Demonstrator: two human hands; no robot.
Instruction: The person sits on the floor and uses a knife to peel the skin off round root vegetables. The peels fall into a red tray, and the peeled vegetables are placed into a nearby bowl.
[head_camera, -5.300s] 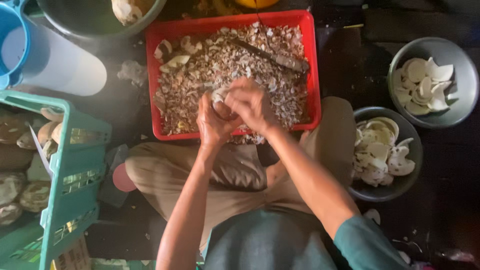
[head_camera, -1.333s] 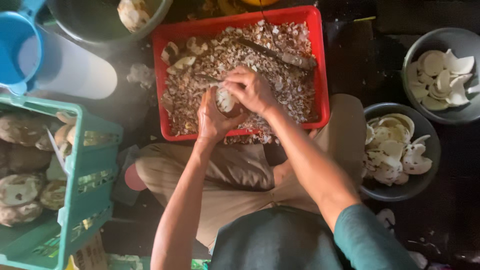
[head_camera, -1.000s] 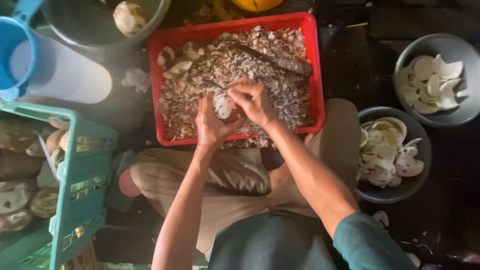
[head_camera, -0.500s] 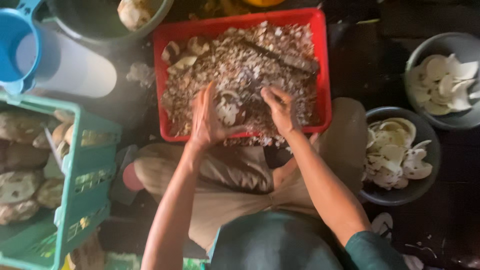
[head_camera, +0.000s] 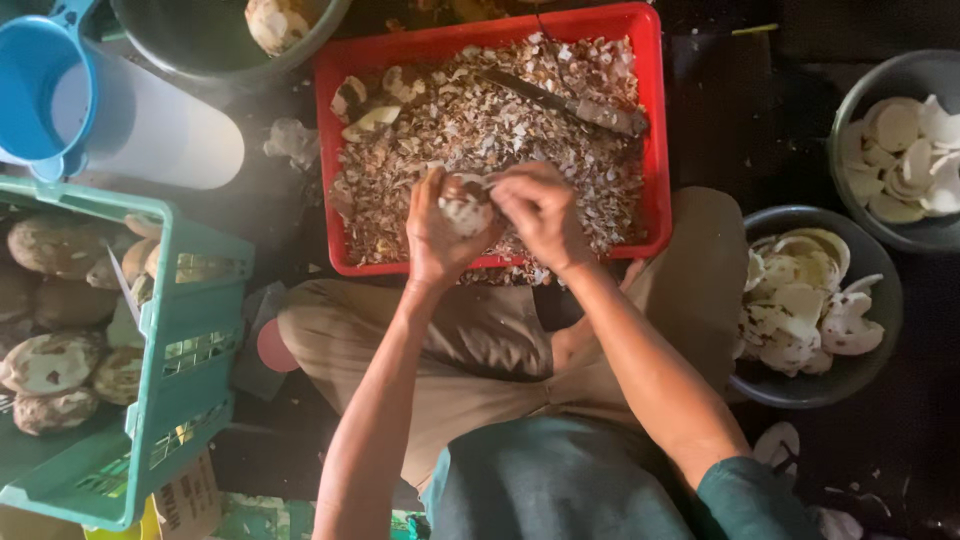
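- Head view: the left hand cups a partly peeled coconut piece over the red tray, fingers wrapped around it.
- The right hand presses against the same piece, fingers pinched narrow; it may grip a small blade, but I cannot tell.
- The tray is heaped with brown shavings, and a knife lies on top.
- Two grey bowls, near and far, already hold white peeled pieces.
- The green crate at the left holds many unpeeled ones, so much seems left.
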